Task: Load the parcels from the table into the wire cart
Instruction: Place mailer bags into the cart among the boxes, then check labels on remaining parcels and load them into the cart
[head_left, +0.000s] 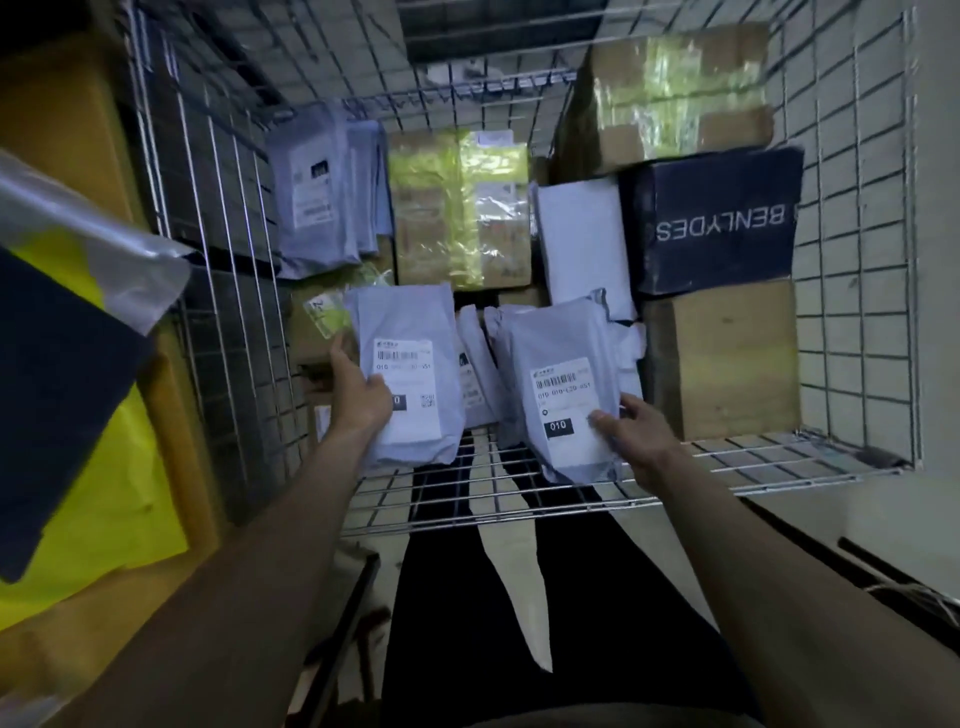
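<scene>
Head view, looking down into the wire cart. Far left, outside the cart wall: a yellow-and-dark parcel with a grey plastic flap, lying against brown cartons. Inside the cart, far left: a stack of grey mailers standing on edge against the wall. Left hand grips a grey mailer with a barcode label by its left edge; thumb lies across the label's lower left corner, remaining fingers wrapped behind the bag and hidden. This mailer is held upright, inside the cart, near the left side. Behind it, centre far: a carton wrapped in yellow-green tape. Between the two held bags, further mailers stand on edge. Right hand grips a second grey mailer marked "010" at its lower right edge; thumb presses on the label, fingers curl round the bag's right side. This bag tilts slightly, its lower end just above the near wire rim. Right of it: a white mailer, then a dark blue box printed "BENLYDES" stacked on a plain brown carton, with a taped carton on top.
</scene>
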